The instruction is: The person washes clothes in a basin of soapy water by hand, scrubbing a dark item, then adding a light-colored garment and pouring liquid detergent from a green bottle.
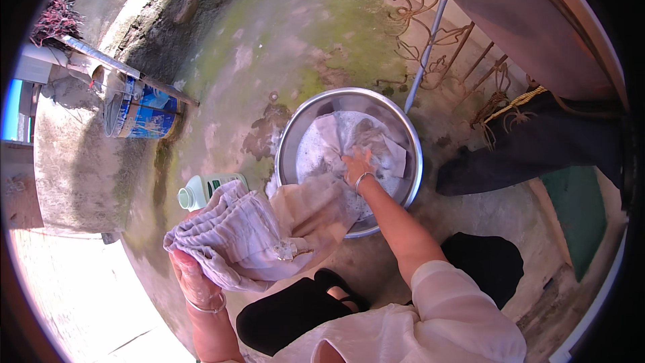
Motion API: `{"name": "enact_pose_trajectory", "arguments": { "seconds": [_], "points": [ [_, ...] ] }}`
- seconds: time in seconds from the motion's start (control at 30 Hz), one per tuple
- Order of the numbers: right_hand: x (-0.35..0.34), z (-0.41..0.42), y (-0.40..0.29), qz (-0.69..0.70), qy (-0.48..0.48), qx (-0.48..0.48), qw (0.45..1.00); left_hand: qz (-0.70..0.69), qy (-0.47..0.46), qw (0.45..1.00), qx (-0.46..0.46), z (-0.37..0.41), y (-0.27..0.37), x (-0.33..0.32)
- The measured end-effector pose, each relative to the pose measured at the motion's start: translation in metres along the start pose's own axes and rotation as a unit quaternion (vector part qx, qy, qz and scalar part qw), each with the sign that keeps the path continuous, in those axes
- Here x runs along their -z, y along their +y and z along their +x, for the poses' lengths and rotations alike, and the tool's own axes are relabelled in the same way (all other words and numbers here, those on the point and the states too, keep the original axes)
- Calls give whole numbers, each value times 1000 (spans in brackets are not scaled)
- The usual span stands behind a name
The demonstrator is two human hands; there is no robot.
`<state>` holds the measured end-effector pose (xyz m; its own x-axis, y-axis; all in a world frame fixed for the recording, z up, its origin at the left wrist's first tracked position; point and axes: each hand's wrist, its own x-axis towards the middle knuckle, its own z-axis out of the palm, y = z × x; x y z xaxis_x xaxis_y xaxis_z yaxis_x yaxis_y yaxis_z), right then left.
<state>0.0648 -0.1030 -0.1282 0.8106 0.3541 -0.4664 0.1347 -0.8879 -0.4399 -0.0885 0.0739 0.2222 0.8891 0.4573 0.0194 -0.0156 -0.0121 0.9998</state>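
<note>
My left hand [191, 275] grips the gathered waistband of a pale wet garment [237, 237]. The garment stretches from that hand over the near left rim of a round stainless steel basin [410, 181]. Some of its cloth hangs into the basin. My right hand [359, 164] is in the basin, fingers lowered onto wet cloth; their tips are partly hidden, so I cannot tell if they grip it. Foamy water [312, 159] and more pale cloth [393, 156] fill the basin's bottom. A light green plastic jug [206, 189] lies behind the garment, partly covered by it.
A blue printed bucket [148, 111] stands at the left, a stick across it. Rusty metal hooks and rods [438, 55] and a pale blue pole [428, 53] lean at upper right. Dark cloth [534, 146] hangs at the right. The concrete floor [242, 75] has green and damp patches.
</note>
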Motion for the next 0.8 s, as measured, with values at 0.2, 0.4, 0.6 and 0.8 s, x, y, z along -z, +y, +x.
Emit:
{"name": "enact_pose_trajectory", "arguments": {
  "seconds": [0.2, 0.4, 0.6, 0.8],
  "points": [
    [12, -20, 8, -19, -167, 232, 958, -68, -27, 997, 2, 46, -31, 5],
    [17, -64, 2, -56, -212, 195, 956, -62, -189, 979, 37, 108, -87, -19],
    [29, -107, -4, -61, -189, 253, 947, 23, -254, 958, 135, 114, -159, -49],
    [76, -117, -2, 579, 25, 77, 811, -36, -321, 924, 205, 117, -210, -84]
  ]
}}
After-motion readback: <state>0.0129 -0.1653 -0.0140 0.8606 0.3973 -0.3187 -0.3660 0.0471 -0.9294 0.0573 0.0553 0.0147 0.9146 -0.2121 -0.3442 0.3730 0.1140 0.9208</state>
